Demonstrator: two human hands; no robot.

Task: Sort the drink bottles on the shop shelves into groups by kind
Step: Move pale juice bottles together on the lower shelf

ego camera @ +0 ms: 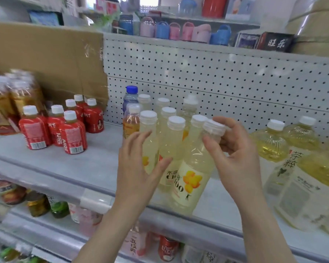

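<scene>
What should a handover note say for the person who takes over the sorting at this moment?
Left hand: open, fingers at the pale lemon bottles.
Right hand: grips the cap of the front lemon bottle, which is tilted.
Done: red juice bottles grouped at left.
To do: stand it upright; probably move out the blue-capped bottle and orange-labelled bottle.

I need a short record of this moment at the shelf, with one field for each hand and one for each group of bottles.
left hand: fingers straight, in front of the pale yellow bottles
right hand: grips the tilted pale yellow bottle at its cap
red juice bottles: grouped at the left
blue-capped bottle: behind the pale group
yellow tea bottles: at the right
shelf: middle level, holds all of these
</scene>
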